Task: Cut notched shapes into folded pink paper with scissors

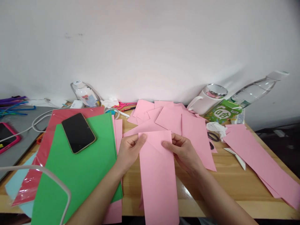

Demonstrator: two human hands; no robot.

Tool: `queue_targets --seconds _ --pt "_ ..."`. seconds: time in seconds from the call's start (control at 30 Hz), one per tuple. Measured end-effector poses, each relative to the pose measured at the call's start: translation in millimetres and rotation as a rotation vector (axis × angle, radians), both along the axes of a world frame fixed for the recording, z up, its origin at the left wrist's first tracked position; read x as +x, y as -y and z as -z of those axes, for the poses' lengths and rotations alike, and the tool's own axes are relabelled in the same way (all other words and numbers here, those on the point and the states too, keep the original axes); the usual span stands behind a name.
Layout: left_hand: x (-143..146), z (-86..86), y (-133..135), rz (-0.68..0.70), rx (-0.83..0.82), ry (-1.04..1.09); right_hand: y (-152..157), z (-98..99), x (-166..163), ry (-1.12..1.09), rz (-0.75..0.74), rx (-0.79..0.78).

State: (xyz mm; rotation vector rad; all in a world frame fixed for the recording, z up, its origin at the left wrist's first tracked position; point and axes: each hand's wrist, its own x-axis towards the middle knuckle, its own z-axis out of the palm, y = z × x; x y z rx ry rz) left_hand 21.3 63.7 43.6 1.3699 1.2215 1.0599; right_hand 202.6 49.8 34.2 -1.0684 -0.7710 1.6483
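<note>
A long pink paper strip (158, 175) lies lengthwise in front of me on the wooden table (232, 184). My left hand (128, 150) pinches its upper left corner, where the top edge is folded over. My right hand (182, 151) pinches the upper right edge of the same strip. Both hands are closed on the paper. More pink paper pieces (168, 120) are spread behind the strip, and another long pink strip (260, 162) lies to the right.
A black phone (78, 132) rests on a green sheet (79, 168) stacked over red paper (50, 131) at left. Along the wall are a white mug (207, 98), a green carton (222, 112), two plastic bottles (254, 90), scissors (213, 136), a cable and a laptop (21, 131).
</note>
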Motion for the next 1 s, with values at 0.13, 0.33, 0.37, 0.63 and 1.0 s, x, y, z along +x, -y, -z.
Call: queue_targets --seconds 0.13,0.33,0.37,0.63,1.0 --pt "0.4 -2.4 0.8 -0.027 0.015 -0.006 0.6 -1.9 -0.7 -0.006 0.002 -0.015" --pt "0.7 -3.8 1.5 -0.04 0.016 -0.015 0.2 -1.8 0.2 0.014 -0.008 -0.015" --pt "0.5 -3.7 1.3 -0.041 0.02 -0.024 0.2 -1.6 0.3 0.018 -0.013 -0.014" --pt "-2.0 -4.1 -1.5 -0.017 0.04 -0.074 -1.4 -3.0 1.2 0.021 0.056 0.007" --pt "-0.8 -7.9 0.1 0.009 0.042 -0.076 -1.9 -9.0 7.0 0.063 0.101 0.036"
